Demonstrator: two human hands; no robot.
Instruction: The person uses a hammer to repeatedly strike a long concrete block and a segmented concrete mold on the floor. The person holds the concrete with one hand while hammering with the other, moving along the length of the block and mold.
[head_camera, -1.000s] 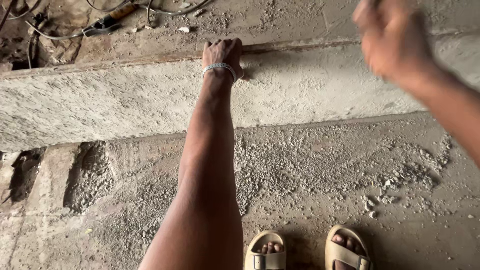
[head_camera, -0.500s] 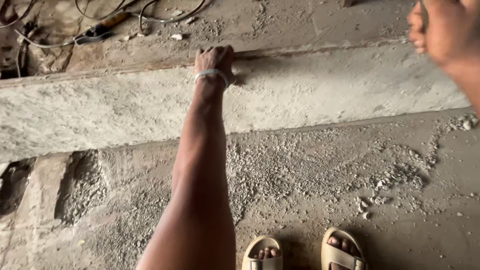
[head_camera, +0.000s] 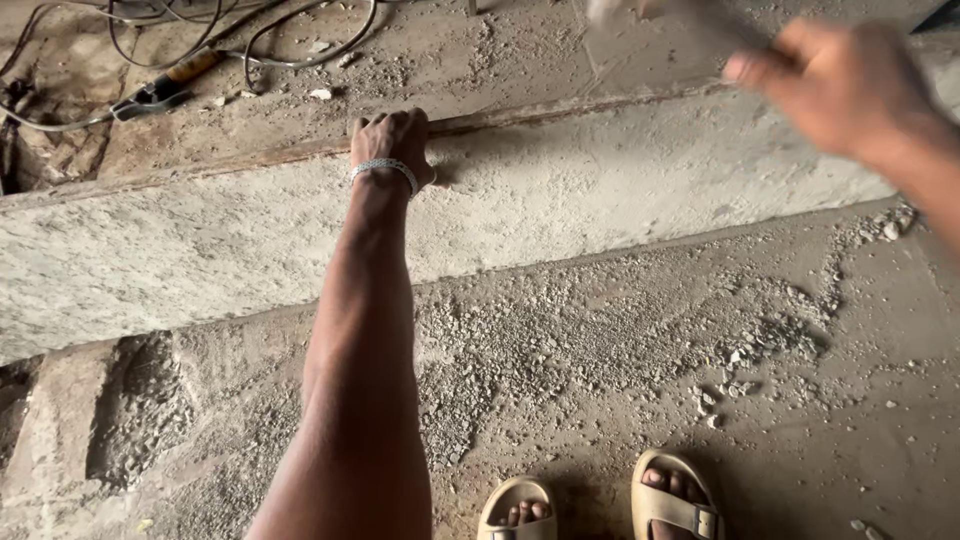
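My left hand, with a silver bracelet on the wrist, is stretched forward to the top edge of a rough concrete ledge. Its fingers curl tightly at a rusty strip that runs along that edge; whatever they hold is hidden. My right hand is raised at the upper right, blurred by motion. It grips the handle of a hammer, whose pale head points left, above the ledge and to the right of my left hand.
Crumbled concrete rubble lies on the dusty floor below the ledge. Cables and a tool with an orange handle lie on the surface behind. A gouged hollow is at the lower left. My sandalled feet stand at the bottom.
My right hand has swung in from the right edge towards the ledge, and the hammer now shows. My left hand stays on the ledge's edge.
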